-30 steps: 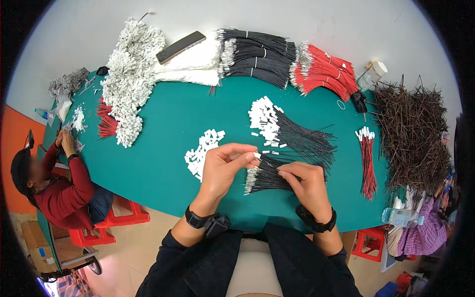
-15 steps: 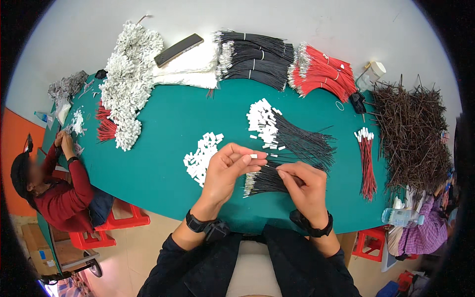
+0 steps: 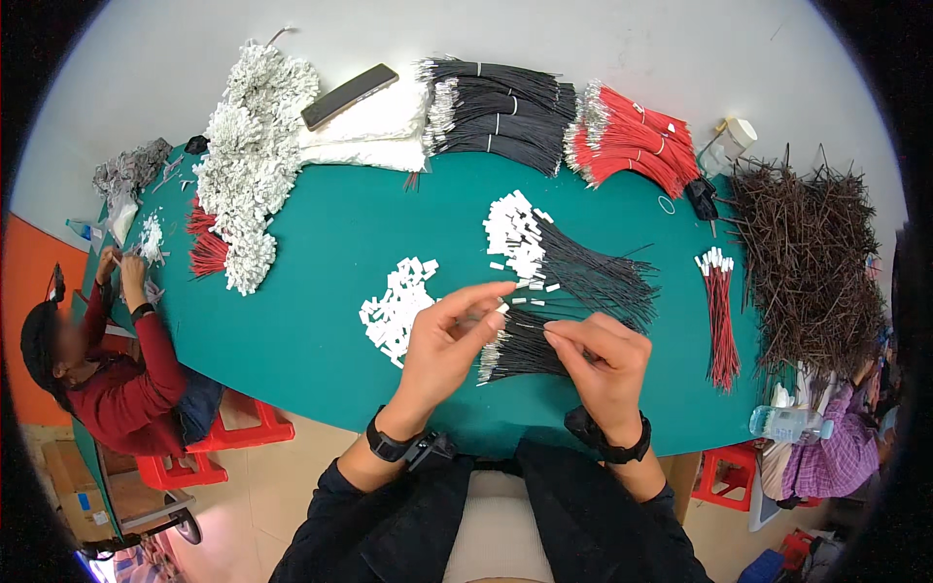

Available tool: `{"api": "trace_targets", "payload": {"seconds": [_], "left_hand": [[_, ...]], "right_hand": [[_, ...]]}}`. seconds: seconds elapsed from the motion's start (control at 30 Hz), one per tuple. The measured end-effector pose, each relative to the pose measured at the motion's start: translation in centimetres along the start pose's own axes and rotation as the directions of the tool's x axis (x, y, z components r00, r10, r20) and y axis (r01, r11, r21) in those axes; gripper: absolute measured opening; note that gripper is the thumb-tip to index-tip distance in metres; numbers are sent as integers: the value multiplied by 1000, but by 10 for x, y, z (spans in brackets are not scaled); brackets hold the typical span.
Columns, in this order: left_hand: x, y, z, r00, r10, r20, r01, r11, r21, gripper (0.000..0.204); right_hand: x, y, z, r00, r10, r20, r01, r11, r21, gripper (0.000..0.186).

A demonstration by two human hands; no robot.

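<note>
At the tip of my left thumb sits a small white plastic connector housing (image 3: 502, 308), held by my left hand (image 3: 442, 340), whose index finger is raised off it. My right hand (image 3: 604, 367) is closed in a pinch on a thin black wire, mostly hidden by the fingers. Between and beneath the hands lies a bundle of black wires (image 3: 530, 350) with bare metal terminals at their left ends. Beyond it are black wires (image 3: 603, 277) fitted with white housings (image 3: 515, 233). A pile of loose white housings (image 3: 397, 306) lies left of my left hand.
Along the back of the green table (image 3: 340, 219) lie a large heap of white-ended wires (image 3: 258, 146), white bags with a dark oblong box (image 3: 350, 95), black bundles (image 3: 501, 117) and red bundles (image 3: 637, 146). Red wires (image 3: 720, 321) and a brown wire heap (image 3: 807, 262) are right. A co-worker (image 3: 117, 379) sits left.
My left index finger has lifted away from the thumb, and the white housing has tilted. The right hand has shifted slightly right. The co-worker's hands have moved a little.
</note>
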State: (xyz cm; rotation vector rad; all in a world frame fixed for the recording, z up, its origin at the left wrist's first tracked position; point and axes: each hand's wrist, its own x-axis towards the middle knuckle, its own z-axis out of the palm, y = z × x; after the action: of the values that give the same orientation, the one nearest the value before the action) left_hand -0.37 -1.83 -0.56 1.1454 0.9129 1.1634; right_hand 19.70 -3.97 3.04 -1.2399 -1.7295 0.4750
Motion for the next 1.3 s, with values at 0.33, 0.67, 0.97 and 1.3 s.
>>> {"api": "trace_targets", "payload": {"seconds": [0.33,0.67,0.97,1.3], "left_hand": [[-4,0,-1,999,-31,-44,28,997,-75,17],[-3,6,1,997,-68,-46,65,996,-58,15],[-3,6,0,996,-95,-3,94,992,-89,15],[-2,5,-1,992,-118,42,123,986,-116,13]], "right_hand": [[1,-4,-1,998,58,-4,-58,997,40,12],[-1,-2,-1,998,66,-21,-64,995,74,9],[0,1,1,998,-50,-26,50,999,-8,14],[4,3,0,993,-118,17,119,993,-29,14]]}}
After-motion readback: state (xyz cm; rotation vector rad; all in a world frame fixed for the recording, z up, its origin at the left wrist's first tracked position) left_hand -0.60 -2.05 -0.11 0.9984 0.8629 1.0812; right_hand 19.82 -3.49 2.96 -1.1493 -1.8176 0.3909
